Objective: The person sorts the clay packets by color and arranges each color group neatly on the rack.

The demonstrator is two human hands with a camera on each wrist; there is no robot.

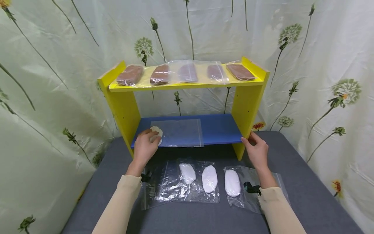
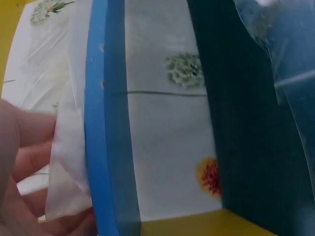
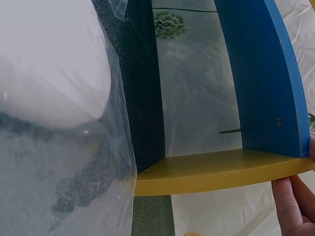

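Observation:
My left hand (image 1: 145,146) holds a flat off-white piece (image 1: 156,130) at the left end of a clear zip bag (image 1: 182,132), which lies on the blue lower board (image 1: 219,128) of a small shelf. In the left wrist view, its curled fingers (image 2: 34,157) are around the whitish piece (image 2: 69,157) beside the blue edge; the fingertips are partly hidden. At the shelf's right side, my right hand (image 1: 257,151) grips the front edge of the yellow side panel (image 1: 248,107), thumb near the blue board. The right wrist view shows its fingers (image 3: 285,201) against the yellow panel (image 3: 221,179).
Several clear bags with flat brown slabs (image 1: 187,73) lie along the yellow top board (image 1: 175,86). On the dark tabletop (image 1: 187,217) before the shelf, clear bags (image 1: 172,191) hold white oval pieces (image 1: 209,178). A flowered curtain (image 1: 187,35) hangs behind and on both sides.

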